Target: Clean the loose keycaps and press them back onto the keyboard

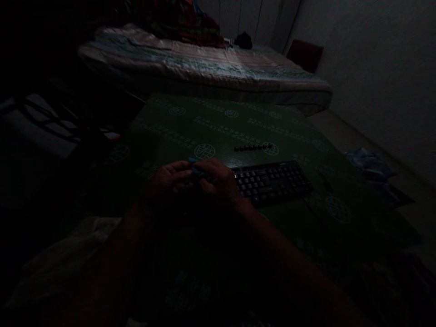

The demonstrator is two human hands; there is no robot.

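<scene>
Left hand point(165, 180) and right hand point(219, 180) pinch a bluish piece point(195, 168), perhaps to steady it. The keyboard point(272, 182) lies just right of them.

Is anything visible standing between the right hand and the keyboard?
Nothing visible does: in this view the right hand, holding a small blue item, overlaps the left end of the keyboard. Whether hand and keyboard touch is unclear.

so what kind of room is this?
Probably a dim bedroom: a mattress with a patterned cover, a bare wall beside it, and a green table bearing a keyboard.
</scene>
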